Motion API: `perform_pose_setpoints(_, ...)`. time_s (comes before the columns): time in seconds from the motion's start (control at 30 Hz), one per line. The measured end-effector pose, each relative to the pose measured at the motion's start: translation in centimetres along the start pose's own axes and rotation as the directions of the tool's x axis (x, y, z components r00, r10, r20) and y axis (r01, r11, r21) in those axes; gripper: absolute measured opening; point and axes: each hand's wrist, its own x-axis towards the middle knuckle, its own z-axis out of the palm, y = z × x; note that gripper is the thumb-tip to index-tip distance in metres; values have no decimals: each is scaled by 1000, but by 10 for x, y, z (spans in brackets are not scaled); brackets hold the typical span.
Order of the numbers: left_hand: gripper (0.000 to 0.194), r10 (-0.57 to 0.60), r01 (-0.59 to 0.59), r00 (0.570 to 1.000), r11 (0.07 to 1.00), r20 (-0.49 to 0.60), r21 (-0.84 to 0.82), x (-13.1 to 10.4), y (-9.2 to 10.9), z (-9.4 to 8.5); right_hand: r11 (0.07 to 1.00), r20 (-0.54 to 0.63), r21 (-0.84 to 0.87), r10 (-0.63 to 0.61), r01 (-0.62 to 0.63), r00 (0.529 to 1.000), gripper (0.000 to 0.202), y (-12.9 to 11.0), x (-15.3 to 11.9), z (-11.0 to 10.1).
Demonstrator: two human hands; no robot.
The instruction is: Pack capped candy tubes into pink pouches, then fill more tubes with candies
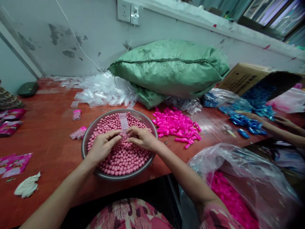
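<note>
A grey metal bowl (84,149) full of round pink beads (124,163) stands on the red table in front of me. Over the beads, my left hand (103,144) and my right hand (143,138) meet with bent, pinching fingers. Between them is a small flat clear plastic container (124,121), its upper part sticking up past my fingertips. Beads seem to show at its lower end, partly covered by my fingers. Left of the bowl lie a small filled container with a pink top (77,114) and more clear-and-pink packs (78,133).
Behind the bowl are piled clear containers (102,90) and a large green sack (171,70). Bright pink plastic pieces (176,125) lie to the right, with an open plastic bag (228,152) below. Another person's hands (252,117) touch blue pieces (247,122) by a cardboard box (243,78).
</note>
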Motion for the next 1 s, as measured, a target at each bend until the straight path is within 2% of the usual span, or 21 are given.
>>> perform_pose_setpoints(0.2, 35, -26, 26, 1000, 999, 2, 19, -2, 0, 0, 994, 32, -87, -63, 65, 998, 13, 3, 3, 2)
perform_pose_setpoints(0.3, 37, -25, 24, 1000, 998, 4, 52, -4, -2, 1, 974, 49, -207, -81, 89, 996, 12, 2, 0, 3)
perform_pose_setpoints(0.4, 39, -5, 4, 1000, 995, 8, 101, -5, -4, 2, 908, 46, -414, -42, 57, 998, 16, -3, -6, 5)
perform_pose_setpoints(0.5, 40, 39, -44, 999, 989, 35, 140, -6, -5, 4, 801, 50, -599, 31, 5, 998, 22, -9, -15, 9)
perform_pose_setpoints(0.6, 40, 63, -76, 995, 980, 79, 182, -7, -6, 6, 734, 105, -679, 54, 32, 993, 22, -13, -21, 10)
perform_pose_setpoints(0.7, 40, 68, -89, 992, 976, 110, 198, -8, -6, 7, 725, 117, -686, 18, 68, 993, 19, -13, -24, 9)
perform_pose_setpoints(0.87, 41, 18, -28, 998, 981, 52, 192, -6, -7, 5, 750, 7, -660, -65, 53, 998, 19, -8, -26, 5)
perform_pose_setpoints(0.93, 43, -36, 36, 999, 985, -5, 169, -5, -7, 3, 789, -106, -611, -158, 61, 982, 25, -2, -33, -1)
perform_pose_setpoints(1.0, 45, -122, 126, 991, 988, -47, 84, -5, -8, 2, 834, -304, -552, -204, 3, 931, 30, 10, -48, -13)
